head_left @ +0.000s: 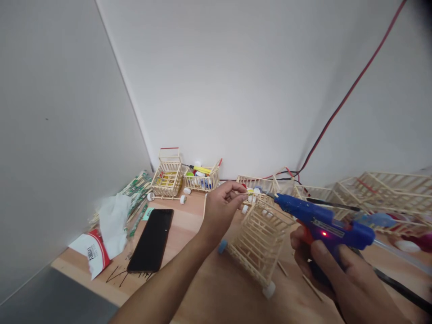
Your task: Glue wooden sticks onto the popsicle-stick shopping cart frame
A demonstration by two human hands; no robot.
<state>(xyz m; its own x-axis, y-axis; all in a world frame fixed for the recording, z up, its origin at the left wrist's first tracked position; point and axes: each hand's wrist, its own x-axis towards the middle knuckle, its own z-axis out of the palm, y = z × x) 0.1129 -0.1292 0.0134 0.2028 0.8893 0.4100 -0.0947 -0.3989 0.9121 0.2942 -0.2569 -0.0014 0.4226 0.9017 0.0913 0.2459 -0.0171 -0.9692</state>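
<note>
My right hand [332,270] is wrapped round a blue hot glue gun [320,218], whose red light glows. The gun's nozzle points left, close to the fingertips of my left hand [224,202]. Those fingers pinch a thin wooden stick [251,193], its far end at the nozzle. Just below stands a small cart of wooden sticks [259,243], tilted on the table, with a blue wheel [222,246] and a white wheel [269,290]. Whether the stick touches the cart I cannot tell.
A black phone [151,240] lies left, beside a red-and-white packet [96,252] and bundled sticks [137,189]. Finished-looking stick carts [167,177] line the wall. More stick frames [381,193] fill the right. A red-and-black cable [354,85] hangs down the wall.
</note>
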